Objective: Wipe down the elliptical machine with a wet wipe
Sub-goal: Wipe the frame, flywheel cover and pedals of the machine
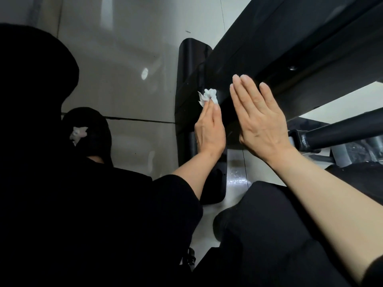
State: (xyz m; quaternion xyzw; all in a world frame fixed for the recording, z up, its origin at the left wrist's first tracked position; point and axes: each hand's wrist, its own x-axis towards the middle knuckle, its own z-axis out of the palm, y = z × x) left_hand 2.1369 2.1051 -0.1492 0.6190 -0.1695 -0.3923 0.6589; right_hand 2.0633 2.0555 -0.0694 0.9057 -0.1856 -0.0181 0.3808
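Observation:
The black elliptical machine's frame rail runs from upper right down to a black base foot on the floor. My left hand pinches a crumpled white wet wipe at its fingertips and holds it against the joint where the rail meets the foot. My right hand lies flat with straight fingers against the side of the rail, just right of the wipe.
Glossy grey floor tiles spread to the left. A black round bar of the machine crosses at right. My dark-clothed knees fill the lower frame. A black slipper with a white bow sits at left.

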